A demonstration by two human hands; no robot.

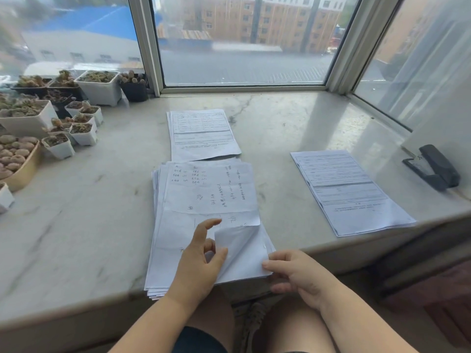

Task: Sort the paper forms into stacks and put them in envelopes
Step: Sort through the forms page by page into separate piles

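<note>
**deskwatcher:** While the big pile of papers [204, 225] sits dead center on the marble sill [76, 225], hanging a bit over the near edge, both hands are on it. Anyone reading the grip differently?

**papertrail:** Nope, same. From the head view the left hand [197, 266] rests on the pile around 6 o'clock, thumb and fingers pinching the curled-up corner of the top sheet [211, 192], index finger lifted. That sheet has handwriting on it. The right hand [293, 273] is at roughly 5 o'clock, fingertips pinching the pile's near right corner.

**deskwatcher:** And the sorted stuff?

**papertrail:** One small stack of printed forms [202, 135] at 12 o'clock, its near edge touching or just overlapping the big pile's far edge. Another stack of forms [349, 191] at 3 o'clock, well apart from the pile and angled.

**deskwatcher:** Extras?

**papertrail:** Black stapler [433, 168] past that right stack, close to the window frame [150, 47]. Bunch of little white pots with succulents [61, 118] off at 10 o'clock, plus a tan bowl [24, 171] of round ones at 9.
</note>
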